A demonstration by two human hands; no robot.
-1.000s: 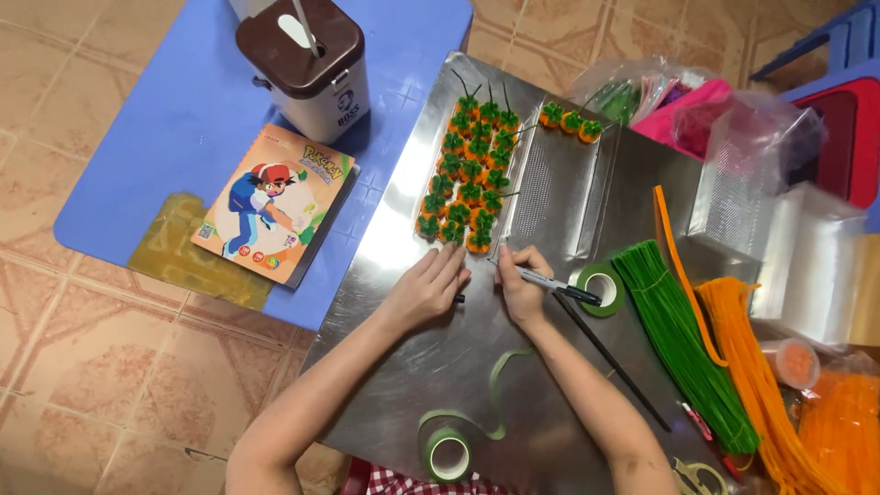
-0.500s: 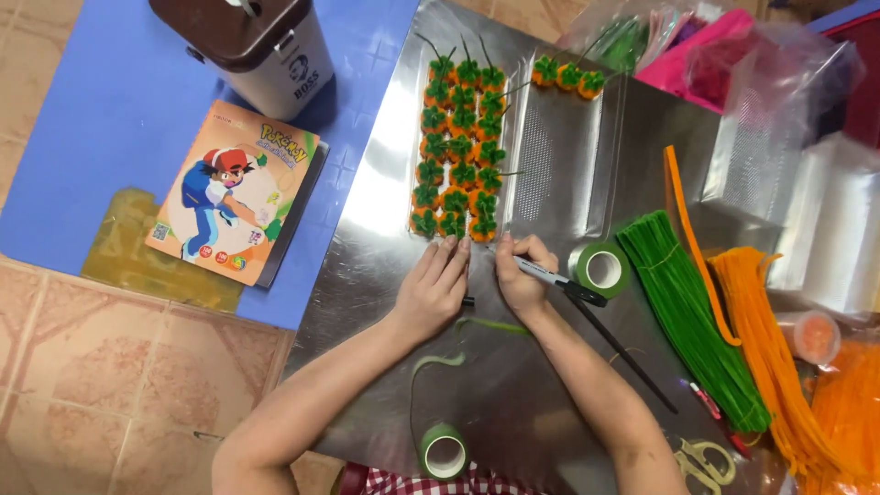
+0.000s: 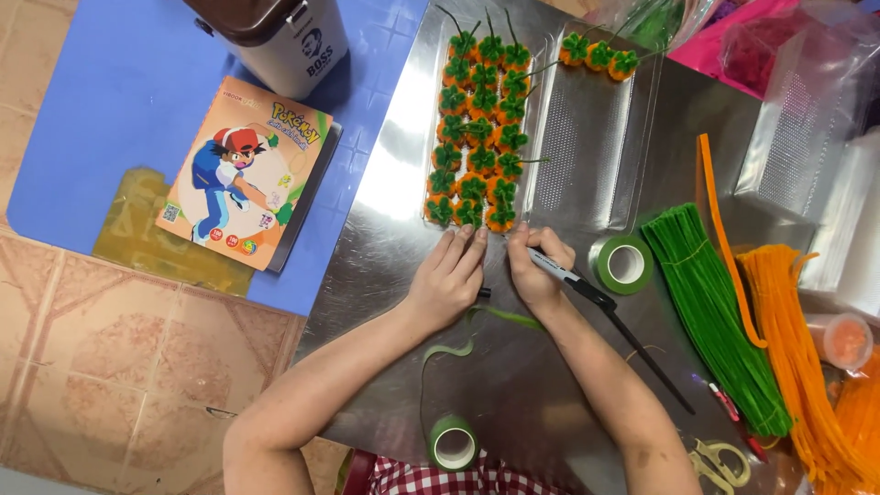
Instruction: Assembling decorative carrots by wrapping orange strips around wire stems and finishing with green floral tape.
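My left hand (image 3: 448,273) lies flat, fingers together, on the shiny metal table (image 3: 385,229) just below a clear plastic tray (image 3: 587,137) that holds several orange-and-green pipe-cleaner carrots (image 3: 477,156). My right hand (image 3: 534,264) is beside it, closed on a black marker pen (image 3: 559,270), fingertips near the lowest carrots. A long thin black rod (image 3: 642,353) runs from under that hand toward the lower right. A loose strip of green tape (image 3: 458,344) curls from under my hands down to a green tape roll (image 3: 453,444).
A second green tape roll (image 3: 624,264) sits right of my hand. Bundles of green pipe cleaners (image 3: 715,312) and orange pipe cleaners (image 3: 797,348) lie at the right, scissors (image 3: 720,460) below. A cartoon book (image 3: 247,174) and brown-lidded bin (image 3: 275,32) sit on a blue table (image 3: 110,101).
The view has shifted, so everything sits higher and closer in frame. Both hands have stayed together below the carrot tray, the right still holding the marker.
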